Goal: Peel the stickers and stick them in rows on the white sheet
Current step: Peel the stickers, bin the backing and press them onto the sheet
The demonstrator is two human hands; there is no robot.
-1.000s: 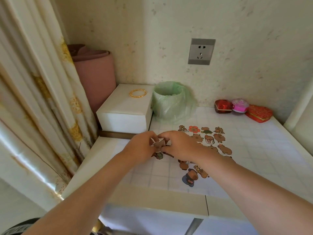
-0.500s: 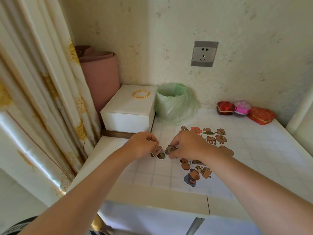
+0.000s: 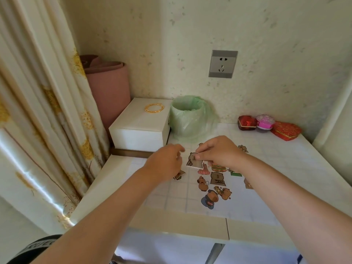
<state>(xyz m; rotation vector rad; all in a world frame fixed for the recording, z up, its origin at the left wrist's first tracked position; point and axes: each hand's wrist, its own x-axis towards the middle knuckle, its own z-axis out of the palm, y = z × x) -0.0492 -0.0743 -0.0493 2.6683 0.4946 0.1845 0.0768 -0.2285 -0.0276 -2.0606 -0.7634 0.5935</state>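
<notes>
My right hand (image 3: 219, 151) pinches a brown capybara sticker (image 3: 194, 160) by its upper right edge and holds it a little above the white gridded sheet (image 3: 167, 195). Just left of it is my left hand (image 3: 165, 162), seen from behind with loosely curled fingers. Whether it holds anything is hidden. One small sticker (image 3: 179, 175) lies on the sheet below that hand. Several capybara stickers (image 3: 216, 178) lie on the sheet under and in front of my right hand, some hidden by my wrist.
A bin lined with a green bag (image 3: 188, 119) stands behind the hands. A white box (image 3: 141, 128) with gold bangles (image 3: 154, 108) sits at back left. Red and pink gift boxes (image 3: 285, 130) sit at back right. A curtain (image 3: 38, 111) hangs along the left.
The hands have parted. My right hand lifted the capybara sticker up and to the right, and my left hand drew away to the left. The camera tilted up slightly.
</notes>
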